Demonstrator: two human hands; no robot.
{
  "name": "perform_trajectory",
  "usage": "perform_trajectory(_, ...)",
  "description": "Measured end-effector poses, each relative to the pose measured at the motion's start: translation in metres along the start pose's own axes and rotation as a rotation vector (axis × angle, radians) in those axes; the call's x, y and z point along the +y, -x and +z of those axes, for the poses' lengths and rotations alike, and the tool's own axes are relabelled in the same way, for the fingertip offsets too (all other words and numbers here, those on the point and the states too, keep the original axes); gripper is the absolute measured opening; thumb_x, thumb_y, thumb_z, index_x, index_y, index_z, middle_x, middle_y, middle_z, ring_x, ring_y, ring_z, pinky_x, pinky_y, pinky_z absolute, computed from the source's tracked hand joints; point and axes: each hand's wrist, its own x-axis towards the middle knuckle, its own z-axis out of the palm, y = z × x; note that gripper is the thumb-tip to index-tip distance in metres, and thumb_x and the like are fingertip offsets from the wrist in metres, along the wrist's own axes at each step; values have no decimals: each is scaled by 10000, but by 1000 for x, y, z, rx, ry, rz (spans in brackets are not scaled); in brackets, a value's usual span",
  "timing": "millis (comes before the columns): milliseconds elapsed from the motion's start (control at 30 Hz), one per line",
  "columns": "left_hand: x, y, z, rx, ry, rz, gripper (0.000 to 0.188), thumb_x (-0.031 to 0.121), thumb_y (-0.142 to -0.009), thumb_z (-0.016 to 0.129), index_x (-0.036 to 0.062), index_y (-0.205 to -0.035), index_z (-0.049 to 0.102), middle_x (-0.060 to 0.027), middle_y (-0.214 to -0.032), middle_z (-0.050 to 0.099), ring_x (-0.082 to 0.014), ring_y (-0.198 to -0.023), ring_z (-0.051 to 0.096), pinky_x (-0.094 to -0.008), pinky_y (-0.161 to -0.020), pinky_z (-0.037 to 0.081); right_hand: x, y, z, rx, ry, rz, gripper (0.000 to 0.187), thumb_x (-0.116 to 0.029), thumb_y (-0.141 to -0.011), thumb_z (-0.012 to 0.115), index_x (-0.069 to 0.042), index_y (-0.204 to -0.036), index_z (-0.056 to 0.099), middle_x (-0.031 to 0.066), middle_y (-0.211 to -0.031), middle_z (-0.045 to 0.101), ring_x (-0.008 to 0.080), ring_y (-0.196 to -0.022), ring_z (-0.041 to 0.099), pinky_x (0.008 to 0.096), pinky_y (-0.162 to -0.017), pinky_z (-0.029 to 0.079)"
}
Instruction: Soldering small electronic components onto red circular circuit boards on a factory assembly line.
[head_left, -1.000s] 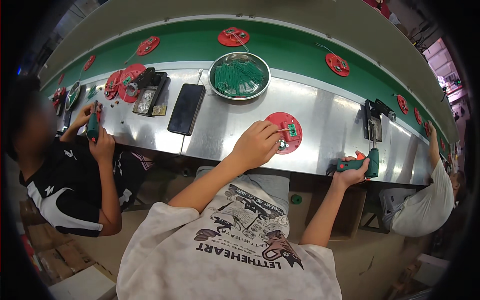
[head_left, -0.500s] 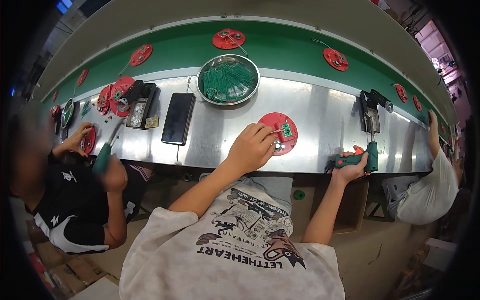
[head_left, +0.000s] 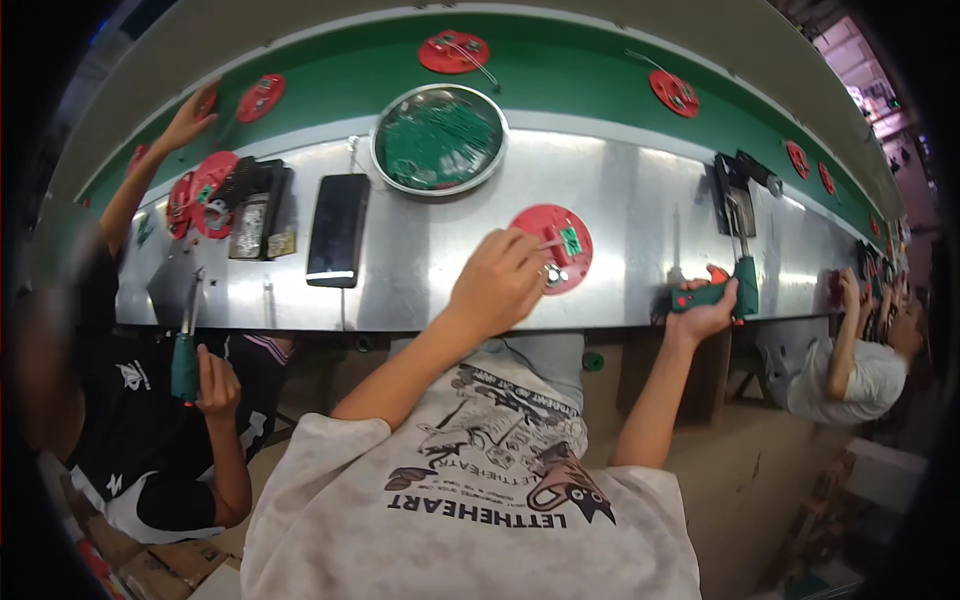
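Observation:
On the metal bench in front of me lies a round red disc (head_left: 575, 222) carrying a small green circuit board (head_left: 570, 242). My left hand (head_left: 497, 280) rests at the disc's left side, its fingertips pinched on a thin pale wire (head_left: 550, 244) that runs toward the board. Wrapped round the grip of a green soldering gun (head_left: 745, 282) with a red trigger is my right hand (head_left: 703, 318), near the bench's front edge. The gun's metal tip points away, up at a black soldering stand (head_left: 722, 190); whether they touch I cannot tell.
A steel bowl (head_left: 376, 165) of green wires stands behind, beside a black phone (head_left: 337, 230). Red discs such as this one (head_left: 453, 52) lie along the green belt (head_left: 560, 75). Co-workers sit on both sides; the left one holds another soldering gun (head_left: 186, 365).
My hands keep nearly the same places while the view shifts slightly. The left co-worker's hand has gone up to the belt and their gun has lowered; the right co-worker's arm has come down.

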Motion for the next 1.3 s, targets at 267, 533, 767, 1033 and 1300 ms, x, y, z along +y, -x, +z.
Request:
perform_trajectory(267,-7,2,7,198,14,-83,136,86,-775,740,-21,-846,695,-154,-1000,702,-358,-1056,660,-457,-945,540,7,-4,-6,-7,29,-35,472,-413,-1044,442,17,-1006,632,72,-604,547,182,-544,518,326,-549,455)
perform_trajectory(533,-8,4,10,189,-34,-74,108,58,-771,733,-20,-831,688,-155,-1018,705,-363,-1060,660,-458,-955,541,7,-5,-5,-1,28,-31,472,-419,-1033,465,22,-1017,632,73,-612,550,186,-555,517,321,-552,450)
perform_trajectory(767,-5,-1,10,193,-24,-67,99,44,-765,721,-27,-808,666,-170,-972,680,-368,-1047,654,-462,-929,543,5,-10,-11,-4,15,-15,464,-415,-1036,456,7,-1010,648,72,-605,563,187,-549,535,330,-565,471)
perform_trajectory(1033,-3,-4,6,171,-33,-69,108,51,-777,714,-35,-816,662,-178,-953,671,-368,-1032,652,-463,-920,545,2,-8,-6,-15,70,-15,452,-412,-1044,446,-5,-1010,639,58,-620,557,168,-565,523,316,-584,459)
perform_trajectory(1300,-5,-6,2,125,-9,-100,134,34,-774,738,-24,-887,696,-156,-1026,699,-363,-1056,665,-446,-916,550,2,-6,-3,-22,50,0,449,-406,-1050,437,4,-1036,621,55,-616,539,159,-566,508,312,-572,439)
